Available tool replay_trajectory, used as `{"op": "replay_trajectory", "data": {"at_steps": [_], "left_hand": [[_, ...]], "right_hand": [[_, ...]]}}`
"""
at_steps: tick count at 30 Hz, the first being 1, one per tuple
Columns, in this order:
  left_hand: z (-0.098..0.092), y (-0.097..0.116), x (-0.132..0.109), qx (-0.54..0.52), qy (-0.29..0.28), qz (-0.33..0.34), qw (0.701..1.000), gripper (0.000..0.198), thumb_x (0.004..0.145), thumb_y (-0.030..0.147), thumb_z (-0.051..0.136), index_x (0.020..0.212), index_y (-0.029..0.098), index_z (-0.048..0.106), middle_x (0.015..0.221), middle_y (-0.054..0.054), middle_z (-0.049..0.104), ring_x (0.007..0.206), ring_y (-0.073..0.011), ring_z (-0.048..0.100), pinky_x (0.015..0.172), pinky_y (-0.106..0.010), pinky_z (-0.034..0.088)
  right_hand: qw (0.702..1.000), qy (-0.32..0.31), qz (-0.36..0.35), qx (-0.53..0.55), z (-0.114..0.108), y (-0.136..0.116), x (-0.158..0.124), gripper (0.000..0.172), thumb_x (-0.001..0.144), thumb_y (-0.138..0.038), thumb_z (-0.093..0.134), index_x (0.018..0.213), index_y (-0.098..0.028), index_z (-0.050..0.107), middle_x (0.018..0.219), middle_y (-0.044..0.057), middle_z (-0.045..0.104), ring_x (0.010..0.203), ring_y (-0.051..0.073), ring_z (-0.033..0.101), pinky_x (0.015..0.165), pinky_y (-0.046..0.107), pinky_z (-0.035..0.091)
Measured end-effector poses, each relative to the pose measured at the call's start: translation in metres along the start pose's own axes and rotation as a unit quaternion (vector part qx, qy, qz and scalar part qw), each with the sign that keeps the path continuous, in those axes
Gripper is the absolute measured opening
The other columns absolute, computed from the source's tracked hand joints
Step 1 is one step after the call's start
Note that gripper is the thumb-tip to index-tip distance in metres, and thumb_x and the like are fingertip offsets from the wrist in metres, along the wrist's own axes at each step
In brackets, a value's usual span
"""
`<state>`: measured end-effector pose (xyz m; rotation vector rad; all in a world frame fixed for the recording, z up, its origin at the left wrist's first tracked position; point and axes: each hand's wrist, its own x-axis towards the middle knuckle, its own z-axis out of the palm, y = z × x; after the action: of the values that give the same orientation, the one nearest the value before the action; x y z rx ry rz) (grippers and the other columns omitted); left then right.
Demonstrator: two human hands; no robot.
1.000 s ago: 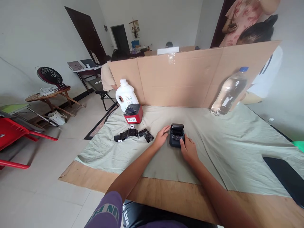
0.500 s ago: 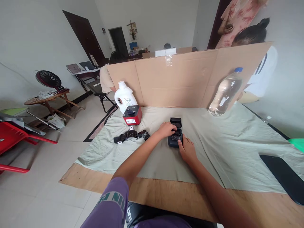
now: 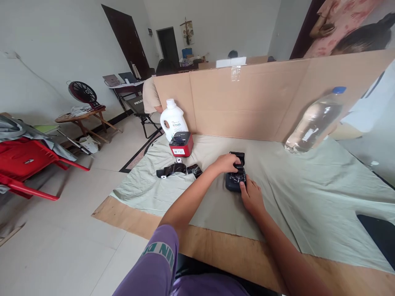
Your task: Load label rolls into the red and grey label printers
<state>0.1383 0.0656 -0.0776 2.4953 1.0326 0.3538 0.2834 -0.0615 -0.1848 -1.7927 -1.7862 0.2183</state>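
A small black box-like device with its lid raised sits on the cloth; it looks like a portable printer. My left hand reaches over its open top from the left, fingers curled down at the opening. Something dark is at those fingertips, but I cannot make out what. Gripping the device's right side is my right hand, its thumb on the near right corner. To the left lie black glossy strips with small white rolls among them.
Behind the strips stand a red and black box and a white jug. A cardboard panel closes off the back. A large water bottle leans at right, with a dark phone-like slab nearer. People sit and stand beyond the panel.
The whole view has swung left, so things appear further right. My left fingers have shifted slightly at the device's opening, while my right hand keeps its hold on the side.
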Motion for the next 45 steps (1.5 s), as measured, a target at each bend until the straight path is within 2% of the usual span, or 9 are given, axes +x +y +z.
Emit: {"op": "replay_trajectory", "data": {"at_steps": [4,7,12,16,21,30,38,43,45], "left_hand": [[-0.009,-0.016,-0.041,-0.185,0.157,-0.009,0.970,0.032,0.076,0.025,0.068,0.107,0.016,0.069,0.103,-0.003,0.070,0.080,-0.0140,0.061,0.074,-0.024,0.048],[-0.013,-0.040,-0.102,-0.268,0.246,-0.071,0.929,0.031,0.077,0.030,0.070,0.105,0.018,0.062,0.089,0.001,0.065,0.071,-0.0110,0.056,0.068,-0.023,0.045],[-0.006,-0.092,-0.216,-0.236,0.274,-0.176,0.916,0.028,0.077,0.028,0.071,0.094,0.021,0.050,0.090,0.002,0.062,0.069,-0.0104,0.056,0.067,-0.023,0.044],[0.008,-0.116,-0.261,-0.182,0.305,-0.277,0.893,0.030,0.079,0.031,0.070,0.101,0.023,0.051,0.088,0.003,0.065,0.066,-0.0115,0.053,0.068,-0.025,0.042],[0.007,-0.127,-0.276,-0.090,0.292,-0.302,0.903,0.045,0.075,0.028,0.072,0.116,0.025,0.055,0.113,-0.003,0.066,0.084,-0.0158,0.058,0.078,-0.028,0.046],[-0.025,-0.151,-0.255,-0.131,0.387,-0.457,0.790,0.033,0.064,0.027,0.077,0.094,0.024,0.063,0.105,-0.010,0.070,0.128,-0.0343,0.050,0.089,-0.037,0.044],[-0.046,-0.124,-0.253,-0.355,0.390,-0.385,0.757,0.031,0.084,0.046,0.049,0.094,0.018,0.060,0.095,-0.012,0.072,0.080,-0.0199,0.067,0.061,-0.026,0.046],[-0.063,-0.092,-0.242,-0.615,0.400,-0.269,0.624,0.024,0.077,0.038,0.064,0.085,0.018,0.053,0.078,-0.006,0.067,0.053,-0.0104,0.053,0.045,-0.020,0.033],[-0.067,-0.080,-0.235,-0.644,0.391,-0.238,0.613,0.023,0.077,0.037,0.064,0.082,0.018,0.052,0.070,-0.003,0.061,0.049,-0.0091,0.046,0.042,-0.019,0.030]], "right_hand": [[1.000,-0.001,-0.003,0.015,0.002,0.004,0.000,0.064,0.102,-0.046,0.021,0.143,-0.004,0.048,0.130,0.024,0.063,0.123,0.034,0.056,0.102,0.052,0.042],[1.000,0.002,0.002,0.028,0.004,0.007,0.000,0.066,0.102,-0.048,0.020,0.149,-0.006,0.042,0.133,0.023,0.062,0.125,0.034,0.055,0.103,0.054,0.042],[0.999,0.001,0.002,0.035,0.006,0.009,0.002,0.070,0.102,-0.050,0.019,0.149,-0.004,0.041,0.133,0.024,0.062,0.126,0.036,0.054,0.104,0.055,0.041],[1.000,0.007,0.000,0.030,0.006,0.010,0.002,0.069,0.102,-0.049,0.019,0.148,-0.003,0.043,0.132,0.025,0.062,0.126,0.037,0.054,0.102,0.057,0.043],[0.999,0.020,-0.002,0.034,0.007,0.010,0.002,0.068,0.102,-0.050,0.020,0.148,-0.006,0.045,0.128,0.024,0.065,0.123,0.038,0.056,0.099,0.058,0.045],[0.998,0.031,0.001,0.057,0.008,0.013,0.002,0.070,0.101,-0.052,0.020,0.146,-0.006,0.048,0.129,0.025,0.064,0.123,0.038,0.058,0.100,0.059,0.046],[0.996,0.023,0.019,0.086,0.006,0.013,0.003,0.069,0.101,-0.053,0.021,0.145,-0.008,0.051,0.131,0.023,0.064,0.125,0.036,0.057,0.103,0.057,0.044],[0.995,0.027,0.024,0.096,0.006,0.013,0.003,0.068,0.101,-0.054,0.021,0.144,-0.010,0.051,0.129,0.022,0.065,0.124,0.036,0.057,0.102,0.057,0.044],[0.995,0.024,0.022,0.098,0.006,0.013,0.003,0.068,0.101,-0.054,0.021,0.144,-0.010,0.051,0.129,0.022,0.065,0.124,0.036,0.057,0.102,0.056,0.044]]}}
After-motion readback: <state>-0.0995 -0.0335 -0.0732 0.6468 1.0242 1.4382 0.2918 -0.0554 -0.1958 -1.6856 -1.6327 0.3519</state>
